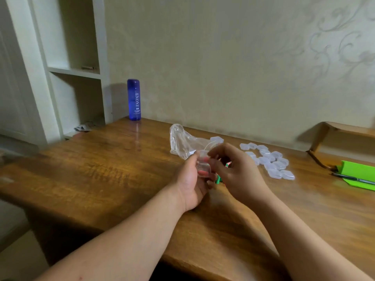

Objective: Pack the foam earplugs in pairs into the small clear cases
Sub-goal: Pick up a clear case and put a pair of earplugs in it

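Packing is looking partly under way in the head view, the only one here. Above the wooden table (101, 169) the left hand (192, 183) is curling its fingers round one small clear case (203, 169), holding it up off the wood. Something pink is showing through its wall, probably foam earplugs, though blur is keeping me from counting them. The right hand (237, 171) is hovering just beside that case with fingers bent toward its top edge; whether it is pinching an earplug or pressing the lid, I cannot tell.

To the right, a cluster of cases (269, 161) is lying flat on the table, well apart from the hands, and a lone case (216, 139) is sitting behind a crumpled clear bag (182, 140). Whether those are filled or waiting is too faint to read. They are looking pale and colourless, so I am judging most of them not yet packed.

A green bit (218, 180) is peeking out under the hands, likely a loose earplug, mostly hidden. At the right edge a green folder (357, 171) is being cut off by the frame.
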### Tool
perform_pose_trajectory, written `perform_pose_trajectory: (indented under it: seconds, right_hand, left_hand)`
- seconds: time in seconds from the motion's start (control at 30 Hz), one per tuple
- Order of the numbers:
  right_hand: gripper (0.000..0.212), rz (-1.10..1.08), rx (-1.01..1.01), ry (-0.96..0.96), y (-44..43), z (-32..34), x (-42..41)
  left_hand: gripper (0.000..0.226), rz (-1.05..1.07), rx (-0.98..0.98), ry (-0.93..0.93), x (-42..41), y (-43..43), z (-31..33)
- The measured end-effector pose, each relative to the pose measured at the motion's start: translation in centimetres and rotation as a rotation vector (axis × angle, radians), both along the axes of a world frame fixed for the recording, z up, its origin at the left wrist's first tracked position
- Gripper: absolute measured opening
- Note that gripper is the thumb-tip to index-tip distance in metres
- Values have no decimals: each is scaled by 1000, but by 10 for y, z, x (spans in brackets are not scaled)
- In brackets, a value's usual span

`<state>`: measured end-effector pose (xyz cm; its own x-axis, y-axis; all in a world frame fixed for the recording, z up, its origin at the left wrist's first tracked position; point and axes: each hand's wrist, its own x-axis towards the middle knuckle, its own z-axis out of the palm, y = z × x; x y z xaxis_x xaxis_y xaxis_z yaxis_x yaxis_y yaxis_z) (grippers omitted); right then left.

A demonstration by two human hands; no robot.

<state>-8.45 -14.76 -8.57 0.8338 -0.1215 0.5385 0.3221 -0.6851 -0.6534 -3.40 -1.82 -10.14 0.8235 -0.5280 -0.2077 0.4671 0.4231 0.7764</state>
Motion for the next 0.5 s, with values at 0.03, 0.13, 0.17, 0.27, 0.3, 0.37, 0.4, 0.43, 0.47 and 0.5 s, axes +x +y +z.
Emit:
perform_pose_trajectory:
  seconds: [0.03, 0.13, 0.17, 0.27, 0.3, 0.37, 0.4, 0.43, 0.47, 0.5]
  right_hand:
    - [9, 9, -35, 13, 2, -4, 1]
    - [12, -9, -130, 37, -1, -10, 6]
    - [12, -6, -128, 40, -4, -11, 7]
    - [11, -16, -116, 27, -6, -17, 11]
    - [10, -23, -99, 25, -7, -19, 11]
    - [13, -20, -49, 39, -7, -20, 12]
    - [17, -5, -8, 53, -8, -20, 11]
    - [21, 14, 33, 73, -9, -20, 10]
    - [24, 32, 65, 94, -10, -20, 9]
    - [26, 47, 87, 110, -10, -19, 8]
  left_hand:
    - [44, -1, -9, -7, 1, 0, -1]
    - [49, -8, 2, -38, 1, -3, -1]
    - [51, -12, 10, -50, 0, -5, 0]
    - [52, -19, 8, -57, -1, -6, 0]
    - [52, -19, 8, -58, -2, -6, 1]
    - [53, -26, 13, -59, -1, -5, 0]
    - [54, -31, 18, -62, -1, -5, 0]
    - [55, -33, 19, -63, -1, -5, 1]
    - [56, -32, 24, -63, -1, -5, 1]
    - [58, -29, 25, -66, -1, -5, 1]
